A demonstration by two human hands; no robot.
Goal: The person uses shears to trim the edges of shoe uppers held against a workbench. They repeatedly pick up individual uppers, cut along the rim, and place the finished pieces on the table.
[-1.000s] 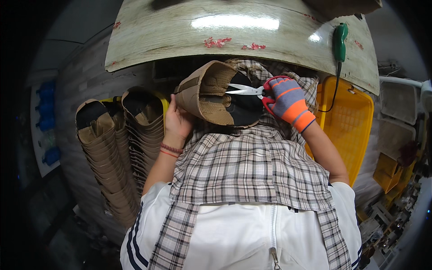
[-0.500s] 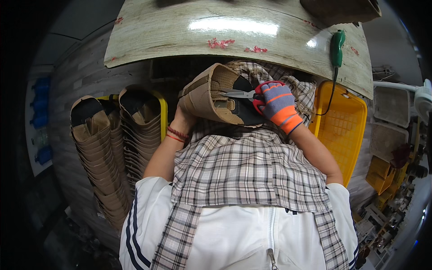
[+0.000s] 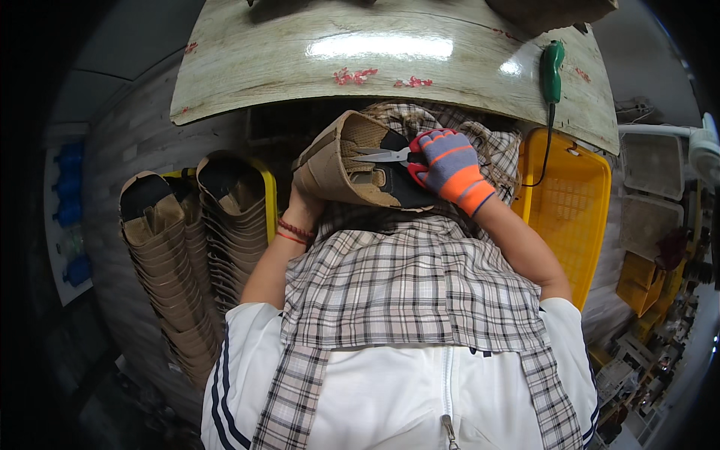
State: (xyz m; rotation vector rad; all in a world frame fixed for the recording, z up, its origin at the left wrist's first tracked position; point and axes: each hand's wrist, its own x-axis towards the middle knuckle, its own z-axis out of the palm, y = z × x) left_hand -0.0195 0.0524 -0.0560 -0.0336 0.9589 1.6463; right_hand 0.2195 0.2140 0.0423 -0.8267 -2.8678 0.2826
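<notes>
Over my lap, a tan and black shoe upper lies tilted, its open side turned to the right. My bare left hand grips it from the left; the fingertips are hidden beneath and behind it. A grey and orange work glove covers my right hand, which is closed round the red handles of a pair of scissors. The blades point left into the opening of the upper, above its inner lining. Whether they touch any thread or edge is too small to tell.
Tall stacks of similar uppers stand at my left by a yellow frame. Ahead is a wood-patterned table with a green corded hand tool. A yellow basket stands at my right, the tool's cord hanging near it.
The scissors and my right hand have shifted slightly left, and the blades look closer together. My left hand keeps its hold on the upper.
</notes>
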